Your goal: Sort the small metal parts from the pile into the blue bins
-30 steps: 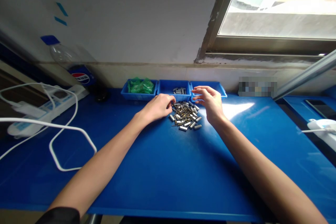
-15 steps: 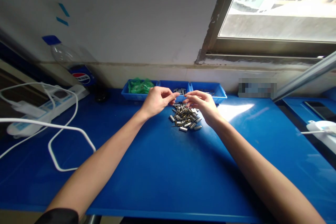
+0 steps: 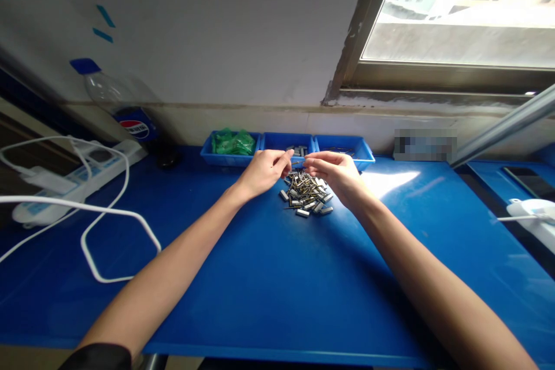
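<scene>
My left hand (image 3: 265, 173) is closed in a pinch above the left side of a pile of metal parts (image 3: 306, 195); what its fingertips hold is too small to make out. Facing it, my right hand (image 3: 337, 174) has thumb and fingers drawn together. A thin metal pin-like piece (image 3: 298, 162) shows in the narrow gap between the hands, apparently at the right fingertips. The pile mixes short grey metal blocks with thin brassy and dark screw-like pieces. Just behind the hands, the middle blue bin (image 3: 288, 137) contains grey blocks like those in the pile.
A left blue bin (image 3: 208, 153) contains green plastic; a right blue bin (image 3: 367, 153) contains thin dark pieces. At left are a cola bottle (image 3: 136, 124), a power strip (image 3: 47, 196) and looping white cable (image 3: 84, 248). A phone (image 3: 531, 182) lies far right.
My left hand has lowered slightly, its fingers closing more. The right fingers have drawn closer together, and the thin piece now shows between the hands.
</scene>
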### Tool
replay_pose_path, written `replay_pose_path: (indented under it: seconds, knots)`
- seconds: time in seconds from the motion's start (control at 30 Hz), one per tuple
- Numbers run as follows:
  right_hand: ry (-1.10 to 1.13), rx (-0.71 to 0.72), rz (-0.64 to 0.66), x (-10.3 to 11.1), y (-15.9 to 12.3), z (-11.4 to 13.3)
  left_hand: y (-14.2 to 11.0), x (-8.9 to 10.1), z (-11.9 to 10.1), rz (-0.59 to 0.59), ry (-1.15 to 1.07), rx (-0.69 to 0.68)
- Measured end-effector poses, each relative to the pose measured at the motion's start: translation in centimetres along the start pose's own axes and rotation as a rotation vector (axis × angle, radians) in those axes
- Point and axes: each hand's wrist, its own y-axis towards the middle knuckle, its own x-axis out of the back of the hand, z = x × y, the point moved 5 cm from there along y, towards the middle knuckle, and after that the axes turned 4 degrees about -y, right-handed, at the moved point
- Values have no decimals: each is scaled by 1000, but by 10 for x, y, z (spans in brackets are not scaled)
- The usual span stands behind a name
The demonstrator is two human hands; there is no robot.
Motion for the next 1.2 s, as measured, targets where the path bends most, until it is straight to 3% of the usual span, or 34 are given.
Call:
replay_pose_path:
  seconds: [0.07, 0.2, 0.3, 0.6, 0.77, 0.87, 1.03, 1.2]
  knots:
    - [-21, 57, -164, 11, 1, 4, 0, 1, 2, 24, 137, -52]
    - [-61, 155, -412, 31, 0, 13, -3, -7, 11, 233, 320, -137]
    - [-67, 143, -415, 34, 1, 13, -5, -12, 18, 307, 401, -150]
    - [-82, 65, -328, 20, -1, 10, -9, -12, 19, 371, 476, -105]
    - [-76, 65, -302, 19, -1, 11, -6, -4, 8, 302, 285, -49]
    - [-92, 43, -254, 16, 0, 9, -3, 1, -5, 172, 93, -83]
    - [-139, 10, -46, 2, -1, 4, -1, 13, -15, -75, -96, -95]
    - [-19, 17, 120, -8, -5, 2, -1, 14, -13, -88, -141, -84]
